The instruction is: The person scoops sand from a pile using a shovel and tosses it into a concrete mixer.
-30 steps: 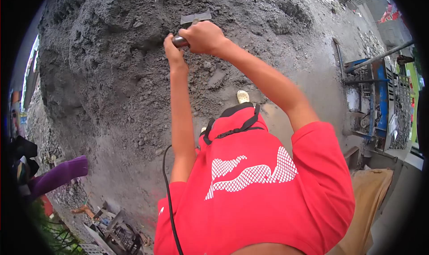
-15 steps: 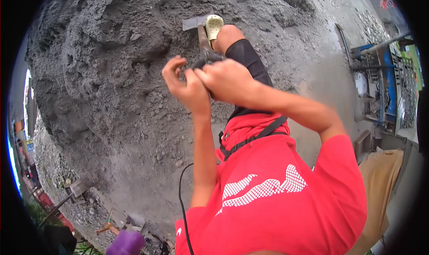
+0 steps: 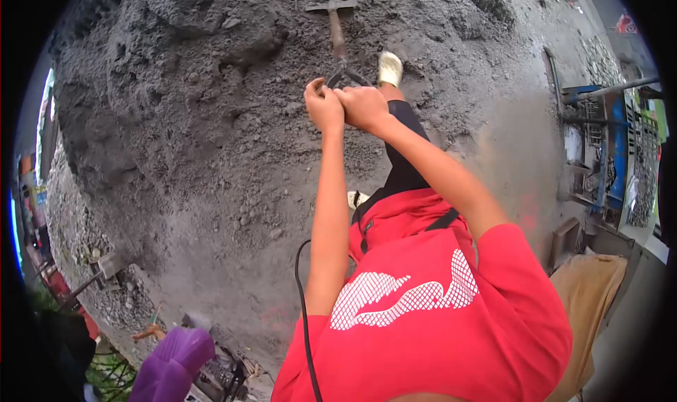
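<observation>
Out in front of me is a shovel [image 3: 337, 37] with a worn shaft and a dark forked handle. Its blade [image 3: 331, 5] meets the grey sand pile [image 3: 190, 113], seen nearly edge-on. My right hand [image 3: 364, 107] is closed around the handle's grip. Pressed beside it, my left hand [image 3: 324, 107] has its fingers curled over the other end of the same grip. Both arms reach forward, fairly straight. Right of the shaft, a pale clog [image 3: 390, 68] on my foot stands on the sand. The grip bar itself is mostly hidden by my hands.
Another shovel-like tool [image 3: 109, 264] lies by gravel at the left. A purple thing [image 3: 173, 363] is at the lower left. On the right are a blue metal frame [image 3: 615, 148] and a tan cloth [image 3: 589, 303]. A black cable [image 3: 305, 310] hangs along my shirt.
The shovel has moved forward, away from my foot, and its blade has turned edge-on. My arms have stretched out, and my left fingers have curled in more. Part of a second shoe now shows.
</observation>
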`<state>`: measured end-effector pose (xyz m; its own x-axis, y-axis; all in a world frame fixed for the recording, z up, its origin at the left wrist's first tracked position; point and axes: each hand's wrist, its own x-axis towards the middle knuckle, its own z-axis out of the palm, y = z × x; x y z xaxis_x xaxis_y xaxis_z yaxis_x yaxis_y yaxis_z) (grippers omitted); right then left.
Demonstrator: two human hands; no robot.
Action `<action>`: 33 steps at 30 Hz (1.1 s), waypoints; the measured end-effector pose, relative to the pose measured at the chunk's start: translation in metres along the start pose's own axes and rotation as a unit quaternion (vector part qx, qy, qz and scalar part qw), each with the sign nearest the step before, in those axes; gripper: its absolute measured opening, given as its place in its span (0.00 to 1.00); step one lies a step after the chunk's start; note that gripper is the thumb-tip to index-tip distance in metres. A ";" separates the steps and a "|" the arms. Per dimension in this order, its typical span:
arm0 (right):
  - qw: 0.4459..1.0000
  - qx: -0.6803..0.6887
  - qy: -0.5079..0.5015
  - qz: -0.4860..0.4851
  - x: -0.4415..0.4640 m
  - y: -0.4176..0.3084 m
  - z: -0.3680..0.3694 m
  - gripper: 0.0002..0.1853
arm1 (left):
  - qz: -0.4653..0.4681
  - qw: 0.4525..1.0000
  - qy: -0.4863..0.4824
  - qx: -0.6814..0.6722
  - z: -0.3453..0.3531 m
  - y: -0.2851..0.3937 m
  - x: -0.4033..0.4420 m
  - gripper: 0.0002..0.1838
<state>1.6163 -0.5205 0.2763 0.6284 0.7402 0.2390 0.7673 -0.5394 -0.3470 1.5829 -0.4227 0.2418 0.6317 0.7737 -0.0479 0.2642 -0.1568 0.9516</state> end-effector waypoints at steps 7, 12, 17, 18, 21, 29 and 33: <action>0.969 0.079 -0.209 0.108 -0.070 -0.002 0.089 0.13 | -0.145 0.966 -0.078 0.198 -0.010 -0.095 -0.060 0.15; 0.960 0.100 -0.209 0.158 -0.131 0.029 0.121 0.09 | -0.125 0.960 -0.182 0.174 0.032 -0.169 -0.060 0.23; 0.976 0.104 -0.152 0.115 -0.181 0.125 0.036 0.06 | -0.388 0.858 -0.318 -0.107 0.098 -0.131 -0.079 0.43; 0.980 0.090 -0.147 0.103 -0.195 0.146 0.025 0.06 | -0.404 0.827 -0.343 -0.188 0.126 -0.139 -0.077 0.45; 0.977 0.091 -0.169 0.088 -0.247 0.197 0.003 0.06 | -0.421 0.791 -0.306 -0.321 0.212 -0.154 -0.063 0.47; 0.922 0.088 -0.362 0.108 -0.379 0.258 -0.115 0.08 | -0.504 0.772 -0.231 -0.311 0.355 -0.216 -0.075 0.20; 0.895 0.062 -0.435 0.075 -0.447 0.290 -0.152 0.08 | -0.611 0.687 -0.154 -0.363 0.417 -0.287 -0.192 0.09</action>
<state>1.5776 -1.0685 0.2066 0.3440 0.7249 -0.5968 0.6285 -0.6500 -0.4273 1.6897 -0.7828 -0.1487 0.4160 -0.1275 -0.9004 0.3707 0.9279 0.0399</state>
